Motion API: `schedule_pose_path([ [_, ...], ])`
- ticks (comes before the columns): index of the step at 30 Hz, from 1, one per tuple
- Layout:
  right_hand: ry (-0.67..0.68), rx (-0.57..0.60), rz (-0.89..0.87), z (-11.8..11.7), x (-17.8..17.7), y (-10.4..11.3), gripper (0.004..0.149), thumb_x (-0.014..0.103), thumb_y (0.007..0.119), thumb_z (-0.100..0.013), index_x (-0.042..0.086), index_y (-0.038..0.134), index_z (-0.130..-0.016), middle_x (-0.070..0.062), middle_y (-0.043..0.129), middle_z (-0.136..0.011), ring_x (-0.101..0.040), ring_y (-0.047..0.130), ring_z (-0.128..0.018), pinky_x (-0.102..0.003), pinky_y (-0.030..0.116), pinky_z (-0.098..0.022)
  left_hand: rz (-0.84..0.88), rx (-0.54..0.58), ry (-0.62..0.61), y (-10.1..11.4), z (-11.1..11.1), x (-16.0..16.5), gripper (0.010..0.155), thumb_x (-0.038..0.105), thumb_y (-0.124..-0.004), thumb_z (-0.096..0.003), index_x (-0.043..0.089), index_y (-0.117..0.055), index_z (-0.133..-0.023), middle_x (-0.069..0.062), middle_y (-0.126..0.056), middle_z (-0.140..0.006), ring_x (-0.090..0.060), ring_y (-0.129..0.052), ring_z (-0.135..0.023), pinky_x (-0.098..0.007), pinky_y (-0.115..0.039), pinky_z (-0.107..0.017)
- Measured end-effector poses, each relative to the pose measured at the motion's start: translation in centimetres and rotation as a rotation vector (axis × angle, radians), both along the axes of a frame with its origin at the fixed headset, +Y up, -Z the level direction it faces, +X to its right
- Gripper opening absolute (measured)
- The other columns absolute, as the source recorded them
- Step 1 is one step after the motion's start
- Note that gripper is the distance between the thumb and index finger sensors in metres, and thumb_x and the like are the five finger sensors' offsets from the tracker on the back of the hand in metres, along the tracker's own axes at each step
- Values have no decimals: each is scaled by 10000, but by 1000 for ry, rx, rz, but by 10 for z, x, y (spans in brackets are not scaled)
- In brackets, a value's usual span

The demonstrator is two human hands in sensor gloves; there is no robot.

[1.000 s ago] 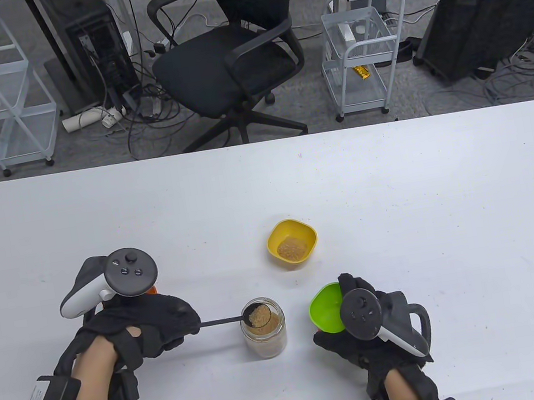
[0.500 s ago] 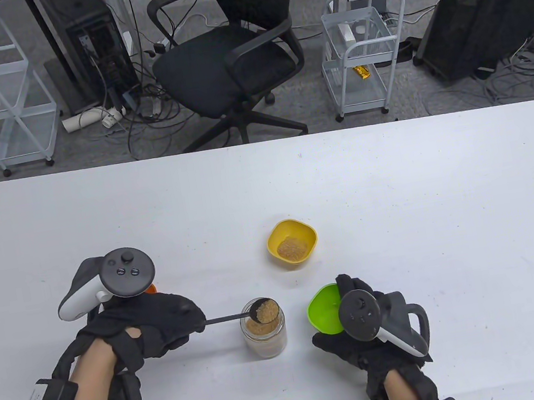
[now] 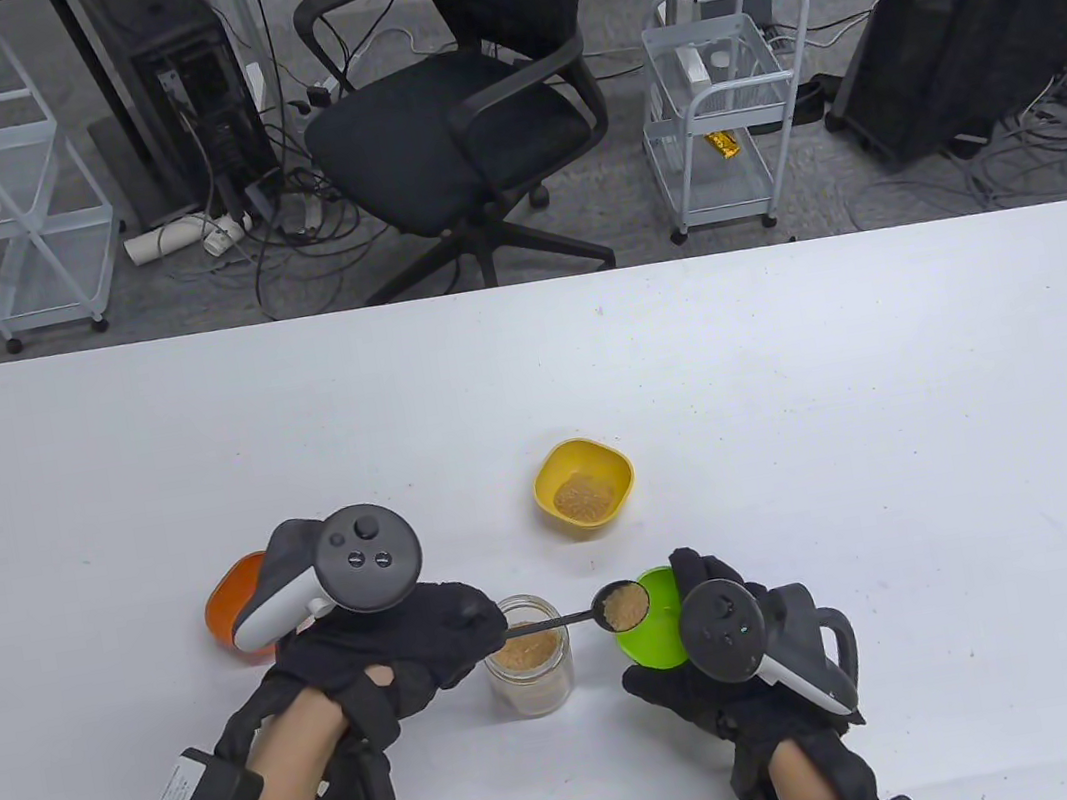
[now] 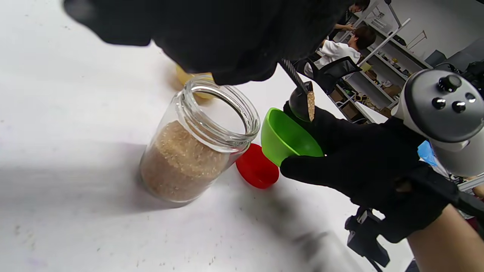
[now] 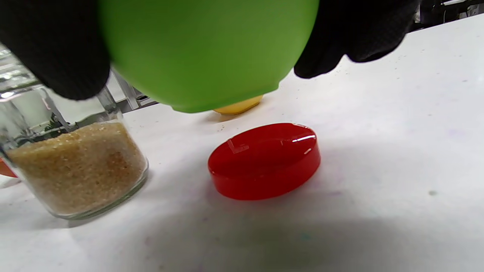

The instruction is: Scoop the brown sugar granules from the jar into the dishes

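At the far left of the group, an orange dish [image 3: 233, 601] sits on the white table [image 3: 797, 399], partly hidden behind the tracker on the left hand [image 3: 401, 649]. That hand comes in from the lower left with its forearm angled up and to the right, back of the hand upward, fingers curled together around the thin dark handle of a spoon [image 3: 568, 616]. The handle runs level to the right, passing over the open mouth of the glass jar [image 3: 530, 669], which stands upright and about half full of brown sugar [image 4: 181, 162]. The spoon's bowl, heaped with granules, hangs at the left rim of the green dish [image 3: 651, 620]; from the left wrist view it looks to be above the rim, though whether it touches is hard to tell. Beyond the jar, apart from both hands, a yellow dish [image 3: 585, 485] rests on the table with a layer of sugar in it. The right hand [image 3: 740, 681] reaches up from the bottom edge, palm under the green dish, fingers wrapped around its underside and holding it off the table, tilted toward the jar. Beneath the raised dish, just right of the jar, a red lid [image 5: 264, 160] lies flat on the table.
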State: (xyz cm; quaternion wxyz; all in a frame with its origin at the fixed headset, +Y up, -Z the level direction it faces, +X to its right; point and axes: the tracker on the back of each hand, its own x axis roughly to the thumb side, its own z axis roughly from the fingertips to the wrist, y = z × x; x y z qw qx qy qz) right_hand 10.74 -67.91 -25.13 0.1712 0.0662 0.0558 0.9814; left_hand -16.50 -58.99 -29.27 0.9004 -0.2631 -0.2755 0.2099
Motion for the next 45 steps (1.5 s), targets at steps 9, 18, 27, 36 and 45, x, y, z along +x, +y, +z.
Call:
schedule_pose_path([
  [9, -2, 1, -54, -1, 2, -1, 1124, 698, 845, -406, -22, 373, -1130, -296, 532, -1170, -514, 763, -900, -660, 657, -698, -125, 337, -41, -12, 26, 25, 460, 394, -790, -613, 139, -814, -996, 1, -1004, -697, -116, -1028, -310, -362, -921, -323],
  [18, -11, 6, -80, -2, 5, -2, 1125, 699, 844, -405, -21, 371, -1130, -298, 533, -1170, -516, 763, -899, -658, 657, -698, -153, 562, -50, -20, 44, 26, 464, 375, -797, -615, 191, -755, -1039, 2, -961, -789, -161, -1023, -419, -400, -893, -426],
  [27, -12, 4, -94, -2, 6, -3, 1125, 699, 841, -406, -21, 369, -1129, -298, 530, -1170, -514, 762, -901, -660, 656, -698, -229, 772, -77, -29, 61, 27, 466, 364, -787, -625, 232, -704, -1065, 17, -918, -848, -178, -1002, -506, -417, -862, -506],
  [36, -12, -2, -96, -3, 6, -3, 1124, 697, 840, -409, -24, 365, -1129, -301, 525, -1170, -518, 756, -904, -663, 651, -699, -77, 717, 14, -26, 54, 3, 466, 374, -779, -623, 221, -712, -1058, 17, -929, -826, -163, -1004, -483, -406, -870, -484],
  [45, -20, -9, -89, -3, 7, -3, 1122, 695, 840, -409, -21, 363, -1130, -300, 521, -1171, -521, 750, -908, -663, 647, -702, 111, 615, 187, -34, 44, -57, 458, 401, -794, -613, 204, -759, -1026, 16, -960, -769, -156, -1007, -420, -396, -881, -431],
])
